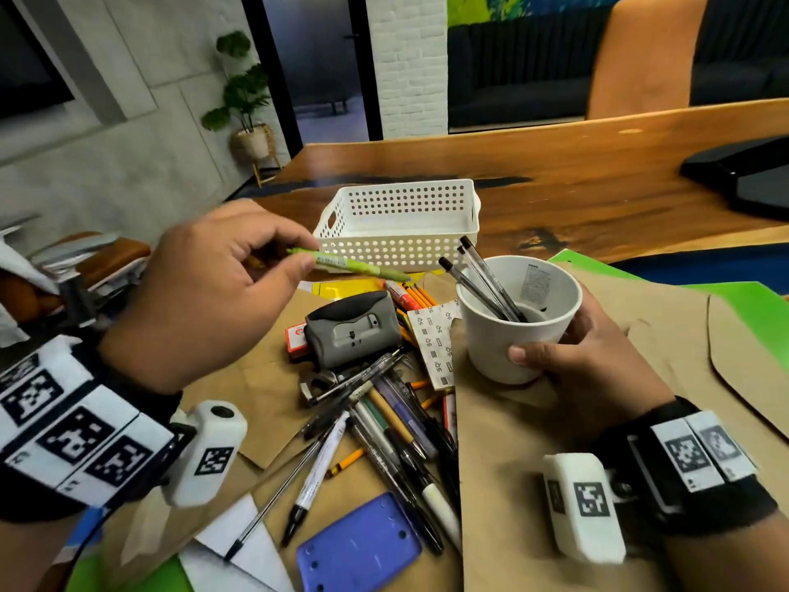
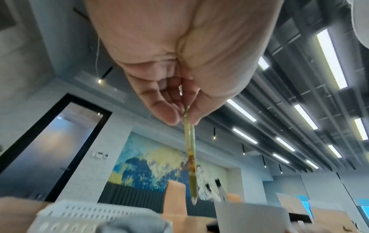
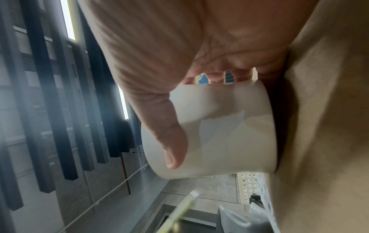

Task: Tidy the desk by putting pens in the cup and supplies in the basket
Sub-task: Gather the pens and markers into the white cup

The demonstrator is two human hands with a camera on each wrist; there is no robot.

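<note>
Pens (image 1: 384, 416) lie heaped at the desk's near edge; the left hand (image 1: 205, 292) pinches a green pen (image 1: 350, 265) above them, while the right hand (image 1: 585, 361) wraps the white cup (image 1: 504, 335) before the basket (image 1: 397, 224).

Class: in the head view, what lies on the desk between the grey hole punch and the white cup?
Head view: between the hole punch and the cup lie orange pencils and a white printed strip.
</note>
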